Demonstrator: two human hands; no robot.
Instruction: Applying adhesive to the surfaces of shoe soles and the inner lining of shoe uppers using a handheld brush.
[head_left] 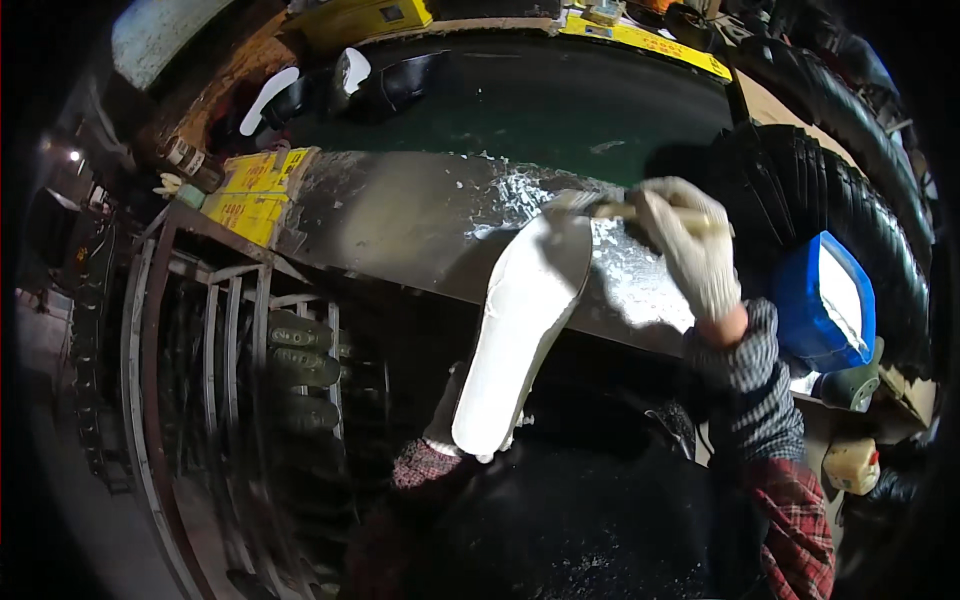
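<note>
a long sole [520, 320], white over its face, is noted with its toe end over the worn tabletop [395, 215] and its heel end reaching well past the near edge. the right hand [690, 245], gloved, is found clamped on the handle of a brush [620, 211], whose head is blurred at the toe end; whether the bristles are in contact cannot be confirmed. of the left hand [443, 447] only a sliver of pale glove is seen near the heel, beside a speckled red cuff [424, 466]; the rest is covered by the sole, so whether its fingers are together or apart cannot be told. white smears [640, 280] are recorded on the tabletop at both sides of the toe, and a blue tub [800, 305] with white matter inside is observed just beside the right sleeve [765, 370]. the following risks are judged: the toe rim could be overrun by the brush if the stroke is carried too far; an uneven layer could be left if pressure is varied or too much is loaded; the sole could be tilted or dropped if its heel is poorly supported, since no rest is seen beneath that end; stray white could be picked up if the toe is lowered onto the smears; and the tub could be knocked if the right elbow is swung outward.
</note>
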